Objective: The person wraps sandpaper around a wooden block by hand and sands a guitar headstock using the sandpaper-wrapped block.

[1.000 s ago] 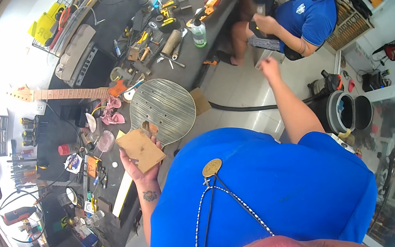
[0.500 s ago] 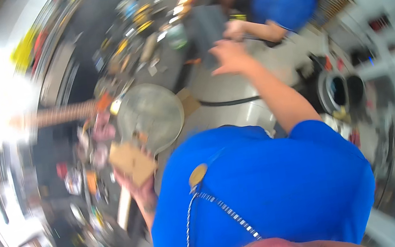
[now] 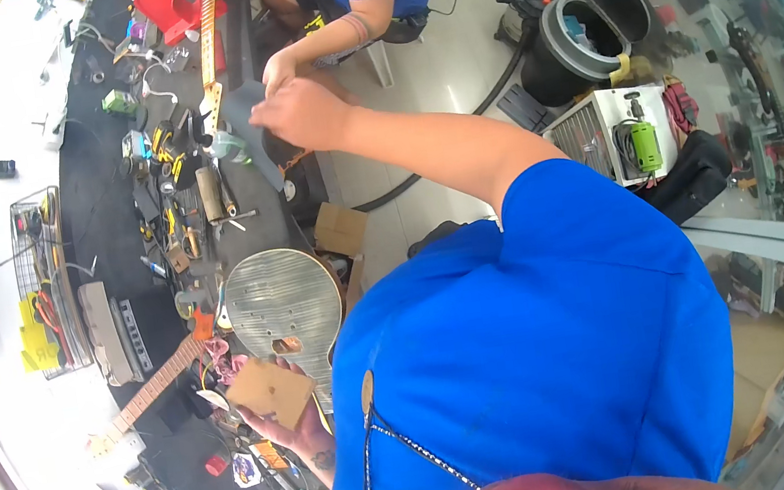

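My left hand (image 3: 310, 429) is closed around the edge of a flat tan rectangular piece (image 3: 270, 392), which could be card or the back of sandpaper. Beside it lies a grey wood-grained guitar body (image 3: 281, 296) with a cut-out near its lower end. My right arm stretches forward across the bench edge. The fingers of my right hand (image 3: 306, 117) are bent together at the edge of a dark grey sheet (image 3: 243, 111); the fingertips are partly hidden. A co-worker's hand (image 3: 279, 72) touches the same sheet just beyond mine.
A guitar neck (image 3: 210, 45) lies at the far end of the bench, near a red stand (image 3: 168, 6). Pliers, a brush and other tools crowd the dark benchtop (image 3: 93, 116). A second guitar's neck (image 3: 156, 386) points left. Right stand a black bin (image 3: 574, 39) and a hose (image 3: 499, 79).
My right hand has gone from spread fingers to closed at the grey sheet, beside the co-worker's hand. The tan piece stays in my left hand. The view has turned and sharpened.
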{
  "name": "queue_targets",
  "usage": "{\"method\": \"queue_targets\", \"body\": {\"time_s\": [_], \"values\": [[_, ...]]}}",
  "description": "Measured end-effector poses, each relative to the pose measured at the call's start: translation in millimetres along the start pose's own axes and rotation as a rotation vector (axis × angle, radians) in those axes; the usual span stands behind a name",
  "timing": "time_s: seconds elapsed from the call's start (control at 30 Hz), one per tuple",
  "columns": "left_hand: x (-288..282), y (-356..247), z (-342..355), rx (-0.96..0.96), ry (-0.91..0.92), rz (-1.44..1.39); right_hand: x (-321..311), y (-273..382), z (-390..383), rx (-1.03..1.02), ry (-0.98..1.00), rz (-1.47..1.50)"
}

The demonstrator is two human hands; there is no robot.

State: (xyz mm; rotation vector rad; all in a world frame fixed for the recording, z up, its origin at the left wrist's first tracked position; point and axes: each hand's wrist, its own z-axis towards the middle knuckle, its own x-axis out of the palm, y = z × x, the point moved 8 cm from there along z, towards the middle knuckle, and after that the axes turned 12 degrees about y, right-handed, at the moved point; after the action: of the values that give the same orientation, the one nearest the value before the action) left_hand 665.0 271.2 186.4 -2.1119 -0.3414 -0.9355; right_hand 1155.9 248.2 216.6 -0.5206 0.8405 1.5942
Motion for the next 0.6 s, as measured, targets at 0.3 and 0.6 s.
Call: {"method": "queue_targets", "body": {"time_s": [0.3,0.6], "values": [[15,2,2,0.127,0.184,-0.070,-98,3,-14,0.439,-0.131,0.124],[-104,-19,-70,0.333,-0.031,-0.241,-43,65,34,0.274,0.098,0.512]]}}
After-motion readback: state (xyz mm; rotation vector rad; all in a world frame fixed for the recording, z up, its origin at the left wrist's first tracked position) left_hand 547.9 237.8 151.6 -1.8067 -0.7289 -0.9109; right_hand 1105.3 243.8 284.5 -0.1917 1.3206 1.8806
